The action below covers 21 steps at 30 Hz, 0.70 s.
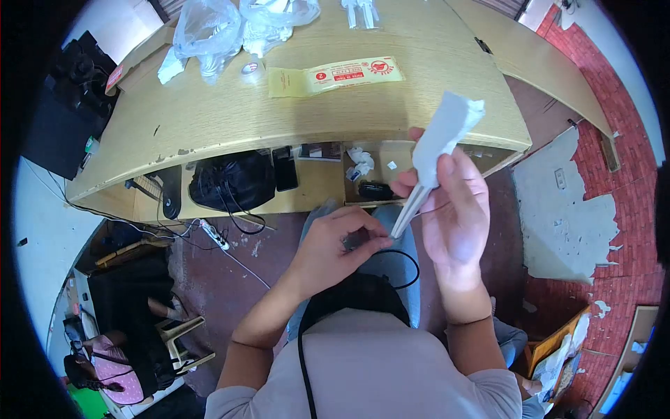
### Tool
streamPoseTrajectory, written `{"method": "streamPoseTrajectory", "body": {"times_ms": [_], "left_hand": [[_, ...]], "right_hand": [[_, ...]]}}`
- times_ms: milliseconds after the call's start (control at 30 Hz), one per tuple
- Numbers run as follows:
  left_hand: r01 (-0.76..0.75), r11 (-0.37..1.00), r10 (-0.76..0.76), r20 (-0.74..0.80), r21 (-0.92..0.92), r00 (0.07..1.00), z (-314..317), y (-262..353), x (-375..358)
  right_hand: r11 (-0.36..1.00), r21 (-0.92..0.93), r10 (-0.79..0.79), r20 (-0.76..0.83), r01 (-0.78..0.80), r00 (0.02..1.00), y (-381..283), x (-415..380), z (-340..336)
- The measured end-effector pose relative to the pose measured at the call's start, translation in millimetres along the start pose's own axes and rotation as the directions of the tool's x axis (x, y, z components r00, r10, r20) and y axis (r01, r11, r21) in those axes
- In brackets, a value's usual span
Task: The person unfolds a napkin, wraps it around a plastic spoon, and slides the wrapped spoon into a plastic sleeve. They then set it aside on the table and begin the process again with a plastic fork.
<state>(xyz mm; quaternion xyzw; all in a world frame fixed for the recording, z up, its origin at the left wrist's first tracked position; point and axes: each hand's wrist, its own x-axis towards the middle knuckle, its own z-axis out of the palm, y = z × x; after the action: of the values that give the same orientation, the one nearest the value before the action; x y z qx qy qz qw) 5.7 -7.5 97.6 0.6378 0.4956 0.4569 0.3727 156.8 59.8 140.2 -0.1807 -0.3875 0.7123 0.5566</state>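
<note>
The right hand (pixel 453 209) has its fingers closed around a white paper wrapper (pixel 441 143), which sticks up past the fingertips. The left hand (pixel 335 248) pinches the wrapper's thin bottom end. Above both hands is the wooden desk (pixel 209 119) with a yellow label (pixel 335 75).

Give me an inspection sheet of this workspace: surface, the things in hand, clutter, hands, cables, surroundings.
Surface: curved wooden desk, edge chipped.
Things in hand: white folded packet held upright; small dark item, too small to identify.
Clutter: clear plastic bags, yellow label strip, tape roll; black bag on the shelf below.
Hands: right hand grips the packet; left hand pinches the dark item.
Cables: black cable loops over the lap; power strip on the floor.
Surroundings: red brick-patterned floor, worn patches.
</note>
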Motion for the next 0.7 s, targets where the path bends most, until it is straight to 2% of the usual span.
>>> {"method": "streamPoseTrajectory", "body": {"times_ms": [167, 233, 467, 533, 600, 700], "left_hand": [[-0.001, 0.999, 0.002, 0.035, -0.039, 0.999, 0.6, -4.3, 1.7], [-0.012, 0.999, 0.014, 0.05, -0.043, 0.999, 1.3, -5.4, 1.8], [-0.017, 0.992, 0.014, -0.03, -0.123, 0.999, 6.6, -13.6, 2.2], [-0.044, 0.992, 0.038, -0.044, -0.122, 0.998, 5.6, -13.4, 2.7], [-0.067, 0.998, 0.066, -0.066, -0.008, 0.996, 2.5, -7.7, 3.1], [-0.076, 0.997, 0.073, -0.079, -0.033, 0.994, -0.4, -6.1, 3.6]], "right_hand": [[0.999, -0.039, 0.004, -0.018, -0.005, 1.0, 8.4, -3.1, 2.2], [1.0, 0.009, 0.023, 0.018, -0.023, 1.0, 10.4, -1.7, 1.0], [0.999, -0.021, 0.026, -0.008, -0.026, 1.0, 16.8, -10.0, -1.5], [0.983, -0.18, 0.02, 0.014, -0.017, 1.0, 20.3, -11.1, -5.8], [0.98, -0.197, 0.007, -0.003, -0.008, 1.0, 27.2, -12.4, -12.6], [0.977, -0.214, 0.011, -0.012, -0.013, 1.0, 29.6, -14.5, -14.5]]}}
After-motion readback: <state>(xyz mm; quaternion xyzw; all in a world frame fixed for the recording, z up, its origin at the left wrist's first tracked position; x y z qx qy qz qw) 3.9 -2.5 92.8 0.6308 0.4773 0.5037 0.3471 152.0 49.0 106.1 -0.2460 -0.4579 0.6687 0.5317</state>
